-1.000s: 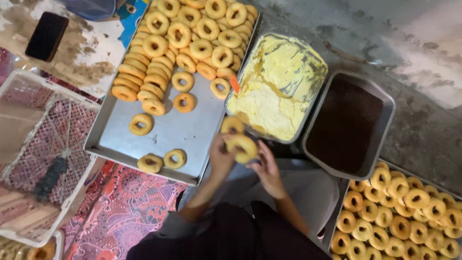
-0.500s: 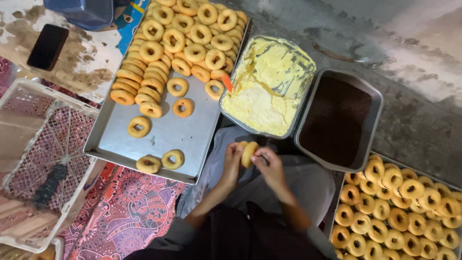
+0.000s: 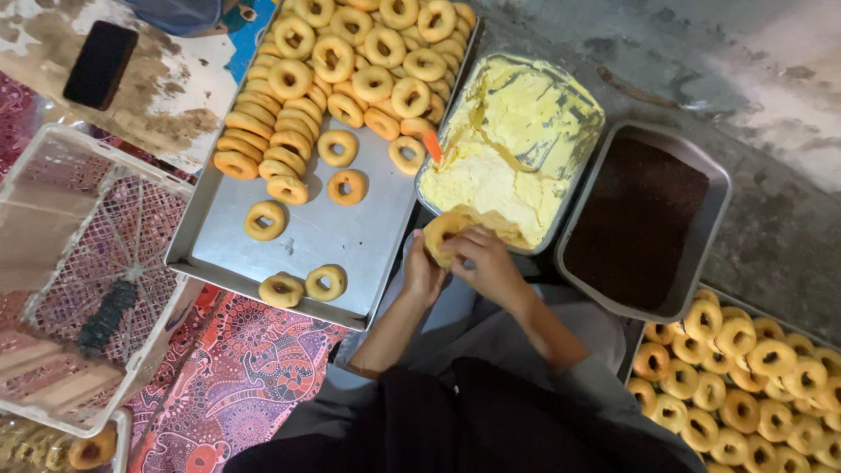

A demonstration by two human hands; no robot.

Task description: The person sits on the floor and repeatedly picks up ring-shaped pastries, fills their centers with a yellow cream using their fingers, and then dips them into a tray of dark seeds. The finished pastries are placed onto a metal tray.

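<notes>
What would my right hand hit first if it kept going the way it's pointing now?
The right hand points up-left across the doughnut it holds with the left hand. Past that, probably the yellow cream tray, then the doughnut tray; depth is unclear.

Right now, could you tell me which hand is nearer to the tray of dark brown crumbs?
Right. The right hand is closer to the tray of dark brown crumbs; the left hand sits farther away, beyond it.

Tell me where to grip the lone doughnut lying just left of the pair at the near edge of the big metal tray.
Pinch the doughnut across its outer rim from straight above. It lies flat on the tray, hole up, with bare metal all round, so fingers fit on either side.
</notes>
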